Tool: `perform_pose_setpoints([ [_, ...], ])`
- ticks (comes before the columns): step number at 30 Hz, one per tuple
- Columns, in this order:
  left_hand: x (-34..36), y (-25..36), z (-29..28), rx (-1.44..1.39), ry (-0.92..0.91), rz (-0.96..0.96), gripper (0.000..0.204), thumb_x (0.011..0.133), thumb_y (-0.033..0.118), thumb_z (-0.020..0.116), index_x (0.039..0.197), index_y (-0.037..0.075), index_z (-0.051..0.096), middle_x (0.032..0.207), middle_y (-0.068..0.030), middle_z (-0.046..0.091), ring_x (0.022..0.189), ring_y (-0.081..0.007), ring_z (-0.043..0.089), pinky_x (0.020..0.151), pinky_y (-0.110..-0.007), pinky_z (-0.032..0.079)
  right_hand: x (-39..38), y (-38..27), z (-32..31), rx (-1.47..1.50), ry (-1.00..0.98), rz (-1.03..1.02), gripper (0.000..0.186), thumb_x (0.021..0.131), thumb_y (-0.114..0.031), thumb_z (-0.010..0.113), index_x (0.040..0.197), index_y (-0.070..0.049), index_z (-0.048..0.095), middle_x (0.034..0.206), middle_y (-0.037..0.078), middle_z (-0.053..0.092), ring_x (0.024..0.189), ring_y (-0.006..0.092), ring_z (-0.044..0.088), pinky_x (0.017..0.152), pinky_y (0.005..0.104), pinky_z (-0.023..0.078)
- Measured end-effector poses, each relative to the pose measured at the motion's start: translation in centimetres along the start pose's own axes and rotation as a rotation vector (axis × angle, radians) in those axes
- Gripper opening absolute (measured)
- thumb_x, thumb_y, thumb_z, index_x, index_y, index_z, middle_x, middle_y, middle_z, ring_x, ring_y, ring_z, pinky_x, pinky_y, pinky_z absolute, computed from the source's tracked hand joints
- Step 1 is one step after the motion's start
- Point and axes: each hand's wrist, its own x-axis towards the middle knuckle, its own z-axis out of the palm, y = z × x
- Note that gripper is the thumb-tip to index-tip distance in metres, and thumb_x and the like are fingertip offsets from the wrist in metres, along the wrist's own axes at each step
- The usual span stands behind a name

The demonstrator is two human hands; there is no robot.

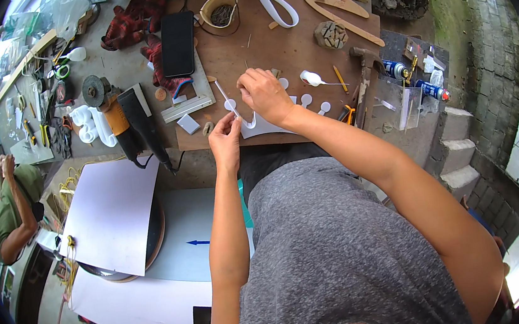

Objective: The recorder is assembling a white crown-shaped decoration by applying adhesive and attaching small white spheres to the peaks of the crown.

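We see the left hand (226,141) with its fingers pinched on a thin white strip (221,90), over the brown tabletop (305,59). The strip seems to bend like a hook, but the fingers hide part of it. The right hand (267,96) has curled fingers near it; their tips are hard to make out, so we cannot tell if they hold anything. A smooth white sheet (270,126) is partly covered by the right wrist. A flat, round disc (230,104) is beside the strip. Spray cans (432,89) carry printed labels.
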Motion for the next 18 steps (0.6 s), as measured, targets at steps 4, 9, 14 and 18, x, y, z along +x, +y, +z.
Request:
perform_pose_setpoints([
  [4, 0.0, 0.0, 0.0, 0.03, -0.009, -0.003, 0.037, 0.097, 0.015, 0.076, 0.127, -0.006, 0.071, 0.1, -0.002, 0.071, 0.089, -0.0084, 0.062, 0.081, -0.024, 0.051, -0.7, -0.7, -1.0, 0.064, 0.1, 0.094, 0.02, 0.089, -0.008, 0.071, 0.107, -0.004, 0.065, 0.105, 0.013, 0.065, 0.101, 0.0346, 0.064, 0.091, 0.0448, 0.049],
  [9, -0.1, 0.5, -0.2, 0.073, -0.02, -0.013, 0.038, 0.102, 0.019, 0.068, 0.13, -0.006, 0.069, 0.1, -0.0029, 0.071, 0.09, -0.0093, 0.062, 0.084, -0.026, 0.051, -2.9, -0.9, -2.8, 0.141, 0.094, 0.134, 0.02, 0.09, -0.006, 0.069, 0.109, -0.003, 0.066, 0.104, 0.014, 0.066, 0.101, 0.0351, 0.064, 0.089, 0.0456, 0.05],
  [14, 0.3, 0.0, -0.7, 0.077, -0.041, -0.019, 0.037, 0.104, 0.021, 0.064, 0.132, -0.002, 0.069, 0.102, -0.0026, 0.073, 0.093, -0.01, 0.064, 0.086, -0.027, 0.049, -5.6, -1.1, -4.6, 0.219, 0.017, 0.173, 0.018, 0.09, -0.007, 0.068, 0.108, -0.002, 0.066, 0.104, 0.014, 0.066, 0.103, 0.0357, 0.064, 0.091, 0.0464, 0.05],
  [18, 0.0, 0.1, -0.2, 0.077, -0.028, -0.014, 0.037, 0.104, 0.022, 0.065, 0.132, -0.002, 0.069, 0.103, -0.0025, 0.073, 0.093, -0.0099, 0.064, 0.086, -0.026, 0.049, -7.4, -1.6, -5.8, 0.228, -0.003, 0.137, 0.019, 0.089, -0.005, 0.069, 0.108, -0.002, 0.066, 0.104, 0.014, 0.065, 0.101, 0.0352, 0.064, 0.091, 0.0452, 0.05],
])
